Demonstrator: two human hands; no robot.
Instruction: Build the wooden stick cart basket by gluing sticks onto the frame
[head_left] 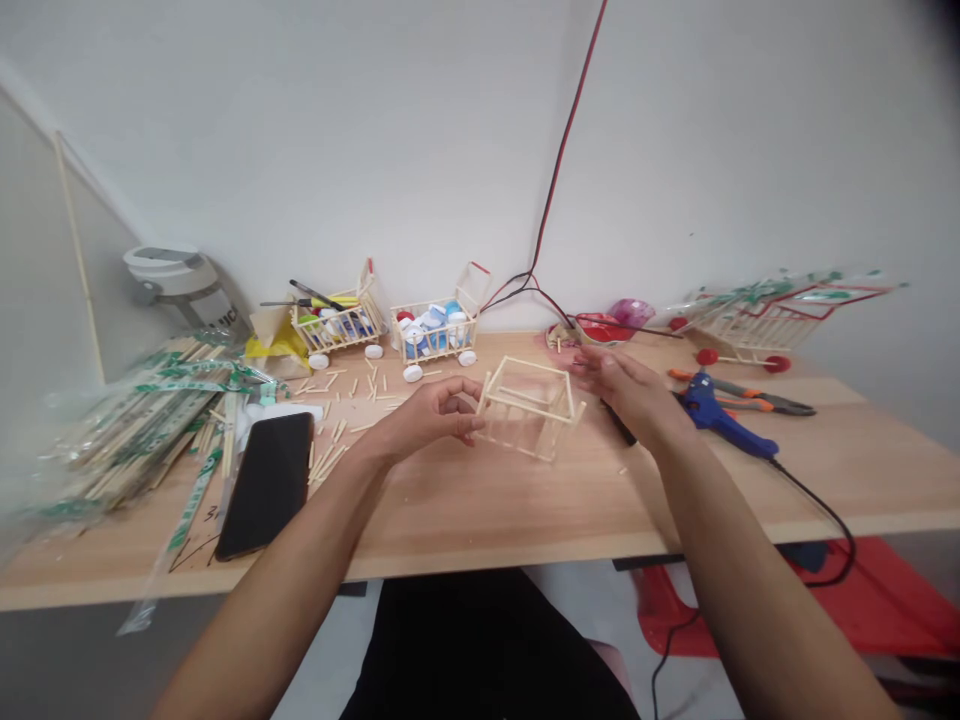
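Note:
A small open box frame of glued wooden sticks (529, 410) stands in the middle of the wooden table (480, 520). My left hand (427, 418) is at its left end, with curled fingers gripping the sticks there. My right hand (619, 390) is at the frame's upper right, its fingers extended and their tips close to the top corner. A black handle-like object (619, 425) shows just below my right palm, mostly hidden, and I cannot tell whether the hand touches it.
Two finished stick carts holding bottle caps (435, 335) stand at the back with loose stick pieces nearby. Left lie a black phone (266, 485) and bagged stick bundles (142, 430). Right lie a blue glue gun (720, 415), orange-handled pliers (742, 395) and a wrapped cart (757, 325).

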